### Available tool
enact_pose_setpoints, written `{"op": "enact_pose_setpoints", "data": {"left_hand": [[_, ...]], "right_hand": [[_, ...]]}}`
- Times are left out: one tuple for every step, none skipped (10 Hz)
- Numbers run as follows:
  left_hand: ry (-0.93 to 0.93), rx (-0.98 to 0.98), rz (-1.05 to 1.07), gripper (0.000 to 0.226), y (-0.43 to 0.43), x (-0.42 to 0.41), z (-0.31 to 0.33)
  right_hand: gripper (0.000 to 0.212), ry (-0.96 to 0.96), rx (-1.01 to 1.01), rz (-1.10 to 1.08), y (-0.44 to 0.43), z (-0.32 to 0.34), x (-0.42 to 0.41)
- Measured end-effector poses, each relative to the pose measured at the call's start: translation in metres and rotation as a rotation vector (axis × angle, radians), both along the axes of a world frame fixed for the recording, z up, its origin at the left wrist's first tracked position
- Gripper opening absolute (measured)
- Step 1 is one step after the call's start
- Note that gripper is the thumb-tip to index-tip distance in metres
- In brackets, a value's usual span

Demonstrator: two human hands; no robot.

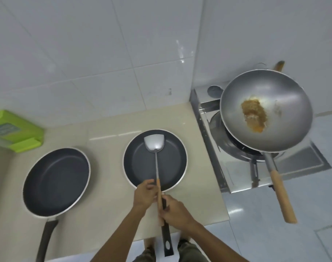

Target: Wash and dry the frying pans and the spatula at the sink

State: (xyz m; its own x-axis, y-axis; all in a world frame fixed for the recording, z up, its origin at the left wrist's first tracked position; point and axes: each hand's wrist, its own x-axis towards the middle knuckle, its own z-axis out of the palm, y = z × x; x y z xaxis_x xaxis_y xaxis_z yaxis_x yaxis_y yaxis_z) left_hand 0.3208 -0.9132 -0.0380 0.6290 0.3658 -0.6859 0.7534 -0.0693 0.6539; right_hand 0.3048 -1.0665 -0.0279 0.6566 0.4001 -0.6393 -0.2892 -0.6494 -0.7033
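Two black frying pans sit on the beige counter, the left pan [56,182] with its dark handle toward me. The middle pan [169,163] holds the metal spatula [154,142], blade down in it, its wooden handle slanting back over the pan's black handle [166,237]. My left hand [144,194] curls round the upper part of the wooden handle. My right hand [174,209] grips its lower end, just above the pan's handle. A steel wok [286,103] with brown food residue and a wooden handle sits on the burner at the right.
A stainless gas stove [305,163] stands to the right of the counter [108,205], against the tiled wall. A green plastic box [19,127] is at the far left. The counter's front edge is close to my body, with floor below at the right.
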Motion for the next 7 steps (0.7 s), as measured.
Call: {"op": "enact_pose_setpoints", "data": {"left_hand": [[-0.008, 0.103, -0.022, 0.028, -0.003, 0.0, 0.0], [0.001, 0.145, -0.016, 0.019, -0.007, -0.001, 0.001], [-0.013, 0.165, -0.027, 0.011, -0.009, -0.001, 0.0], [-0.012, 0.071, -0.025, 0.017, -0.008, -0.003, 0.0], [0.003, 0.135, -0.156, 0.025, -0.004, -0.008, -0.003], [-0.075, 0.521, -0.432, 0.034, 0.017, -0.033, 0.004], [-0.2, 0.784, -0.544, 0.051, 0.047, -0.057, 0.004]], "right_hand": [[0.033, 0.051, 0.015, 0.044, -0.004, -0.005, 0.006], [0.033, 0.063, 0.008, 0.066, -0.002, -0.011, 0.009], [0.029, 0.035, -0.025, 0.07, -0.002, -0.012, 0.011], [0.03, -0.018, -0.065, 0.059, -0.006, -0.01, 0.014], [0.034, -0.058, -0.122, 0.063, -0.01, -0.003, 0.015], [0.044, -0.38, -0.342, 0.237, -0.003, 0.014, 0.019], [0.051, -0.774, -0.464, 0.383, 0.017, 0.026, 0.021]]}}
